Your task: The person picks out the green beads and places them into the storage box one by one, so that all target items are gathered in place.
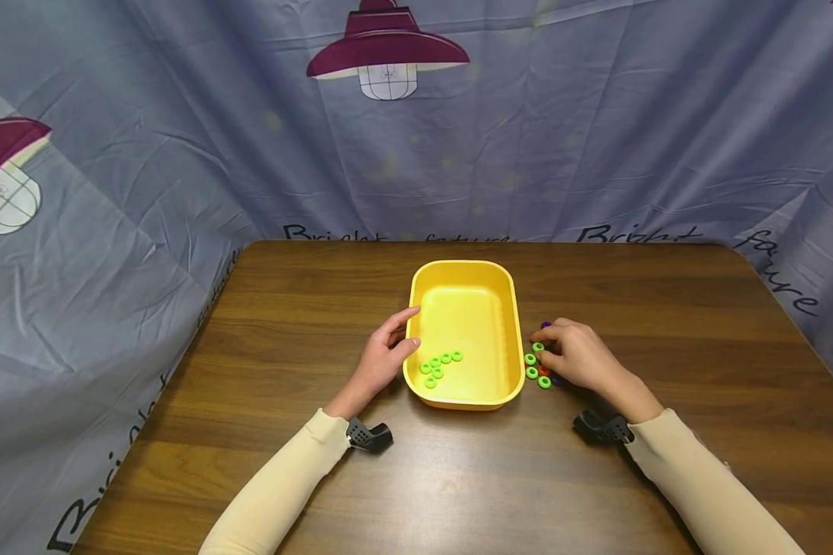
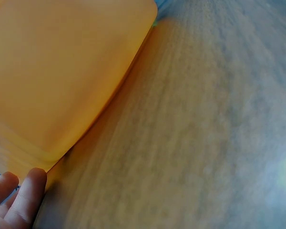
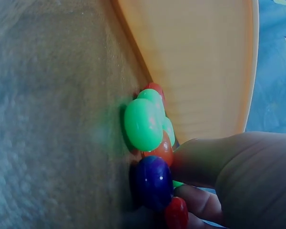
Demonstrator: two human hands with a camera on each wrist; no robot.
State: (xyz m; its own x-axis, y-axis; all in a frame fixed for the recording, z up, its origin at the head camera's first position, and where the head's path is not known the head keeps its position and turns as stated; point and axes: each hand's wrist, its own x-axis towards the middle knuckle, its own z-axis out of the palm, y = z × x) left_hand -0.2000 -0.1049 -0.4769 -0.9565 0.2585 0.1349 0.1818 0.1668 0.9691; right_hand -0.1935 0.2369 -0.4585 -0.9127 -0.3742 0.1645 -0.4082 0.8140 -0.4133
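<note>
A yellow tray [image 1: 465, 401] stands on the table with several small green rings [image 1: 436, 362] in its near left part. My left hand [image 1: 380, 356] rests at the tray's left rim, thumb and forefinger spread apart. In the left wrist view its fingertips [image 2: 34, 177] are right at the tray wall. My right hand [image 1: 578, 353] is low over a small pile of rings just right of the tray. Its thumb and forefinger pinch a green ring [image 1: 537, 348]. Beside them lie more green rings [image 1: 531, 373], a red ring [image 1: 544, 371] and a dark blue ring [image 3: 155, 183]; the hand hides part of the pile.
The brown wooden table [image 1: 305, 308] extends to both sides of the tray. Behind it hangs a grey-blue curtain [image 1: 527, 154] printed with lamps and lettering. Black wrist mounts [image 1: 369, 436] sit below both hands, near the tabletop.
</note>
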